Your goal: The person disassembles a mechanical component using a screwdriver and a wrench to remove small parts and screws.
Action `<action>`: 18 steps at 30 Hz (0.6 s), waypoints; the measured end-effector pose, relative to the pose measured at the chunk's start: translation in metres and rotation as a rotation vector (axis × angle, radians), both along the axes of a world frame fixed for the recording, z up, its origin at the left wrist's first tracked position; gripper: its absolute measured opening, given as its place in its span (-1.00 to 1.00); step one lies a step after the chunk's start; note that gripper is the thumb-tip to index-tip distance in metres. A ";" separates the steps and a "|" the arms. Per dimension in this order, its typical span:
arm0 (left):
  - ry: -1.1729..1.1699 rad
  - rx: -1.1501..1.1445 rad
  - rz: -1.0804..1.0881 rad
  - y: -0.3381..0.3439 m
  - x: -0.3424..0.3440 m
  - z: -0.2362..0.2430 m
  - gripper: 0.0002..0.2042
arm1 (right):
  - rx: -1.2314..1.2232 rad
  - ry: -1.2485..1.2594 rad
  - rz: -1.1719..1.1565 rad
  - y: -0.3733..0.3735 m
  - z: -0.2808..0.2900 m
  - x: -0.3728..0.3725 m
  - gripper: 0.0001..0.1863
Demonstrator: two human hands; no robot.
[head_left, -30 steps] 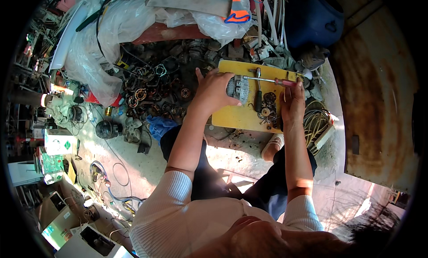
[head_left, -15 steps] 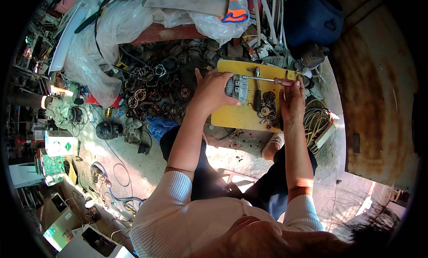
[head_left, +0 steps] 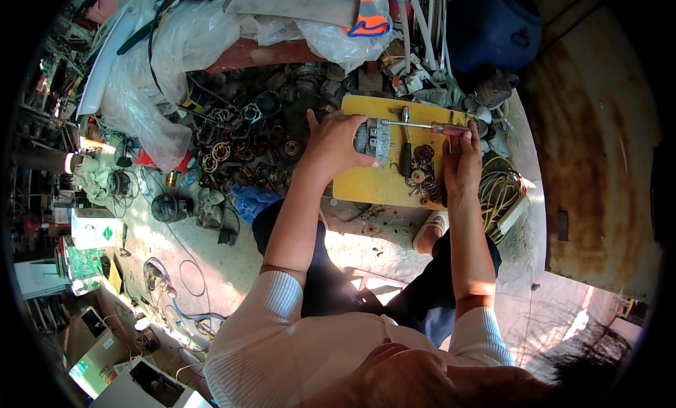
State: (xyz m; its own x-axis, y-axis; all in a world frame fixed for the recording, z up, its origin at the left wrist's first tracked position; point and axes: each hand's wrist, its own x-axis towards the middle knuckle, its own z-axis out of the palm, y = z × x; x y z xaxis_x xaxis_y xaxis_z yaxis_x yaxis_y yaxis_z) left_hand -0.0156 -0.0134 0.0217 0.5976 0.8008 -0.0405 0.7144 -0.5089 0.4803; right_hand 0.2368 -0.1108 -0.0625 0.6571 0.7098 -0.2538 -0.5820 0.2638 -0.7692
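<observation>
So the left hand (head_left: 334, 144) has its fingers and thumb spread around a ribbed grey metal part (head_left: 374, 141), clamped on it from the left side, right by the upper left of a yellow board (head_left: 362, 186). Right hand (head_left: 462, 161) comes up along the board's right edge with its fingers closed around the end of a screwdriver's (head_left: 449, 129) reddish handle; can't really make out each finger there tho. The shaft runs leftward, nearly level, and the tip meets the upper part of the grey piece. Just below the shaft there's a black-handled tool (head_left: 406, 160) lying on the board, and a little heap of small round parts (head_left: 422, 174) sits right beside it. Coiled cable (head_left: 498, 193) off to the right of the forearm, blue cloth (head_left: 252, 201) over on the left near the knee
</observation>
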 end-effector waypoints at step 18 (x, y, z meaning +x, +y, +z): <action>0.004 0.011 -0.004 0.000 0.000 -0.001 -0.09 | 0.075 -0.054 0.023 0.002 -0.010 0.001 -0.59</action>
